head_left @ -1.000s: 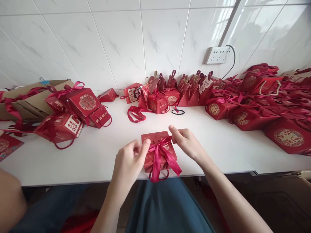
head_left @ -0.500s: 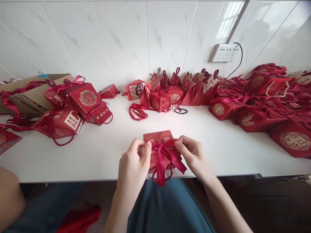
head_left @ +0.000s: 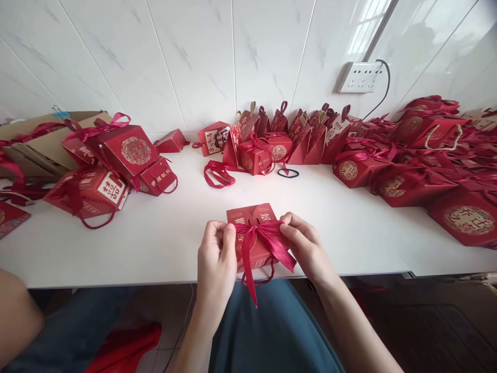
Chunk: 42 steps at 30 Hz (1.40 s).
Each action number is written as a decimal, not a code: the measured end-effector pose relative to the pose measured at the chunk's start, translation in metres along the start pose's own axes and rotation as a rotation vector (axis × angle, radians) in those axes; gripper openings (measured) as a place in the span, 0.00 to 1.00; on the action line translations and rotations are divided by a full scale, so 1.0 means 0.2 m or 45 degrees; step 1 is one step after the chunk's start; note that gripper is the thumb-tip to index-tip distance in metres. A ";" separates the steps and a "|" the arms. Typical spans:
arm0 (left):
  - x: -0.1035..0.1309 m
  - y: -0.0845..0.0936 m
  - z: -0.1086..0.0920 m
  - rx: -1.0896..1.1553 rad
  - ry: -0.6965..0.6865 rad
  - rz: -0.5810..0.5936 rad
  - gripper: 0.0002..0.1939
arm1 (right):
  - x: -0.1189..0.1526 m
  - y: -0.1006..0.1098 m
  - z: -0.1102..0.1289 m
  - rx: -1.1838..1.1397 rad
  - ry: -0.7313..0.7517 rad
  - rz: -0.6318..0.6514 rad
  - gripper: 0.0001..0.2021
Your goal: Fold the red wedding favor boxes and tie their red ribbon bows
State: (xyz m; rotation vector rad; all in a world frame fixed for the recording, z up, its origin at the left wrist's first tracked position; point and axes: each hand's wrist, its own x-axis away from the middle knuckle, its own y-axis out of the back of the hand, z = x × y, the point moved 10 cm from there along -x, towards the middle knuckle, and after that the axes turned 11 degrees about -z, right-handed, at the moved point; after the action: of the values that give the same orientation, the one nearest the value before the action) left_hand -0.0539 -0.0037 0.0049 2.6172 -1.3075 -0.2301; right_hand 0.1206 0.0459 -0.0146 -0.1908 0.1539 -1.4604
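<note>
While the person sat at the near edge of the white table [head_left: 163,243], both hands were on one small red gift box [head_left: 254,235] lying flat right at that edge, straight in front of them. The left hand [head_left: 216,256] was pinched on the left part of the dark red ribbon [head_left: 259,239], thumb and forefinger closed over it beside the box's left side. The right hand [head_left: 306,243] gripped the ribbon's other part at the box's right side, fingers curled tight. Between the two hands the ribbon crossed the box top; whether it was knotted or only crossed, I could not tell, since the fingers covered the ends of it. One long tail [head_left: 250,282] hung down past the table edge over the person's lap, and a thin cord loop [head_left: 259,275] dangled from the box's near side, its attachment hidden under the box.

Gold lettering on the box lid was partly covered by the ribbon and too small to read.

Off to the left stood a heap of larger red boxes [head_left: 116,166] tangled in ribbon, with cardboard [head_left: 39,150] behind it, cut off by the frame edge. Against the tiled wall sat a cluster of pointed red bags [head_left: 295,137]. A black hair band [head_left: 288,173] lay just before them. The right side was a mass of red boxes [head_left: 427,166], blurring together. A white power strip [head_left: 359,77] hung on the wall. At the lower left, someone's bare limb [head_left: 17,316] showed, mostly out of frame.
</note>
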 end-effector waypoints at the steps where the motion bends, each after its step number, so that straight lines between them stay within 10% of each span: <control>1: 0.00 0.00 -0.01 -0.005 -0.008 0.011 0.14 | 0.00 0.00 0.01 0.043 0.010 0.014 0.15; 9: -0.04 -0.03 -0.07 -0.177 -0.048 0.151 0.25 | -0.01 -0.02 0.09 0.468 0.066 0.025 0.25; 33: -0.02 -0.05 0.01 0.052 0.014 0.082 0.19 | -0.06 -0.04 -0.03 0.067 -0.032 0.011 0.25; 38: -0.09 0.09 -0.05 -0.084 -0.140 -0.040 0.18 | 0.07 0.12 0.25 0.432 0.502 -0.351 0.16; 42: -0.09 0.16 -0.29 -0.236 -0.699 -0.097 0.12 | 0.37 -0.14 0.45 0.835 1.167 -0.099 0.11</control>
State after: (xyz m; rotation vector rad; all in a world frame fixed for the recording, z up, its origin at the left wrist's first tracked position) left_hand -0.0765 -0.0019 0.0703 2.5339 -1.2490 -1.0891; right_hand 0.1212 -0.0271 0.0804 1.0270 0.3943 -1.5064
